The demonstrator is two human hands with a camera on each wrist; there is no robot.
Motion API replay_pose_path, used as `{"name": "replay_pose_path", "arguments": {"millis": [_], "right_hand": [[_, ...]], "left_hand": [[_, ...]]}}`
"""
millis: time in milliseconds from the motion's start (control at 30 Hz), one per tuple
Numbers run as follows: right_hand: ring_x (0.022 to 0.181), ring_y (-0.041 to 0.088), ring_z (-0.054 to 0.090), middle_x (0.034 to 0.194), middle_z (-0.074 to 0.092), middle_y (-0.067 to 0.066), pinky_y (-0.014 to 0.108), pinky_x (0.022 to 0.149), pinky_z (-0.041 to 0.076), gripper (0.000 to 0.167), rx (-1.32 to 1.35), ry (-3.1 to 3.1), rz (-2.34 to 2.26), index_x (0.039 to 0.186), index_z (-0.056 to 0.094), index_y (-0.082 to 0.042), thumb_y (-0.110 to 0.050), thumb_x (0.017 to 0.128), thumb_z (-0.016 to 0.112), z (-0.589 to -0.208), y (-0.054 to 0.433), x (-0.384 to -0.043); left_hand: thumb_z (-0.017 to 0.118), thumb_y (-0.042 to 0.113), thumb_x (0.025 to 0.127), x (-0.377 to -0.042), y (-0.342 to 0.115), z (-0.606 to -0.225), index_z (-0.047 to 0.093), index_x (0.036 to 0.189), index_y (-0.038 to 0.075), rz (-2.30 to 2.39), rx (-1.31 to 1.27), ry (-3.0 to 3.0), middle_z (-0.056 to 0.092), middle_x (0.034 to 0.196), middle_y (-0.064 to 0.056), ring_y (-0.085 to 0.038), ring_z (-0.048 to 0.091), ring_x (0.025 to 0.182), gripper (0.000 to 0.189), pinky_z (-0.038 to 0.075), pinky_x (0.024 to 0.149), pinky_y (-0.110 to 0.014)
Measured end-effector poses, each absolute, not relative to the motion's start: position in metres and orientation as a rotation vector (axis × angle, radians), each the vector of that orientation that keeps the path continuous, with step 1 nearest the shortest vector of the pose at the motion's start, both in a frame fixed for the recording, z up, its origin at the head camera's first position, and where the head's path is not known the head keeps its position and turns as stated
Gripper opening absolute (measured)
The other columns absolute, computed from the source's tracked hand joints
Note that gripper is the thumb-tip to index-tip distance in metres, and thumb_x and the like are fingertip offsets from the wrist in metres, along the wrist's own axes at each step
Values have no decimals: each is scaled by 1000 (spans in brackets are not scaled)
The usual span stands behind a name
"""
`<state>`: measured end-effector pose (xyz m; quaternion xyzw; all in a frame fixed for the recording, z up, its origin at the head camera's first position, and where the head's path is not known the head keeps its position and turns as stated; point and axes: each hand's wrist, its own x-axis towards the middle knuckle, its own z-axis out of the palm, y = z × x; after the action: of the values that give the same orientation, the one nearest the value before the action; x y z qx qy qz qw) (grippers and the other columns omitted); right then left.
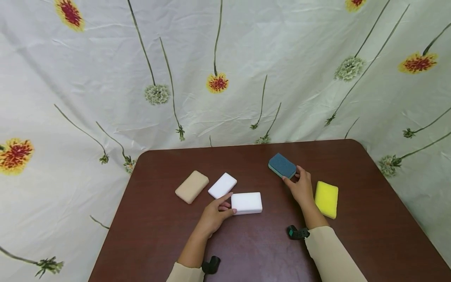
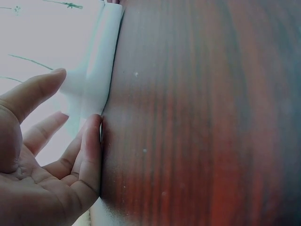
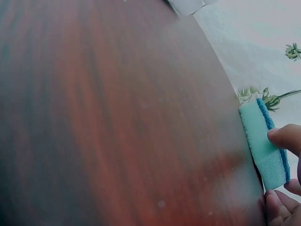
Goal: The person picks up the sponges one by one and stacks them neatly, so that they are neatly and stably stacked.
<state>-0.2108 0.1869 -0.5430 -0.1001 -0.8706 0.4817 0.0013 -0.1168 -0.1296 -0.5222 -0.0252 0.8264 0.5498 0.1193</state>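
My left hand [image 1: 213, 215] is at the left end of a white block-shaped sponge [image 1: 246, 203], thumb at its near corner and forefinger at its far corner. The left wrist view shows the white sponge [image 2: 104, 56] flat on the table beside the bent fingers. Farther right, my right hand [image 1: 301, 188] pinches the right end of a blue-green sponge [image 1: 282, 165] with a dark blue top layer. In the right wrist view, the thumb lies against the side of the blue-green sponge [image 3: 263, 146]; the other fingertips are partly hidden.
Behind the held white sponge lies another white sponge [image 1: 222, 185], with a beige sponge [image 1: 192, 187] to its left. A yellow sponge [image 1: 326, 199] lies right of my right forearm. The brown table [image 1: 267, 250] ends at a flowered cloth [image 1: 197, 113] hanging behind.
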Motion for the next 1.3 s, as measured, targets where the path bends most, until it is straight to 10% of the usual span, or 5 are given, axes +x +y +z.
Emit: {"name": "replay_pose_path", "arguments": {"millis": [1300], "right_hand": [[139,37,40,153,30,24,52,115,38,76,-190,-2730,1612,156,28,-6,-31,97,69,-539,192,-202]], "left_hand": [[80,25,87,-116,-130,-523,57,146,24,1644,-72,2398,66,112,-8,-18,58,100,63,48,80,-28]]}}
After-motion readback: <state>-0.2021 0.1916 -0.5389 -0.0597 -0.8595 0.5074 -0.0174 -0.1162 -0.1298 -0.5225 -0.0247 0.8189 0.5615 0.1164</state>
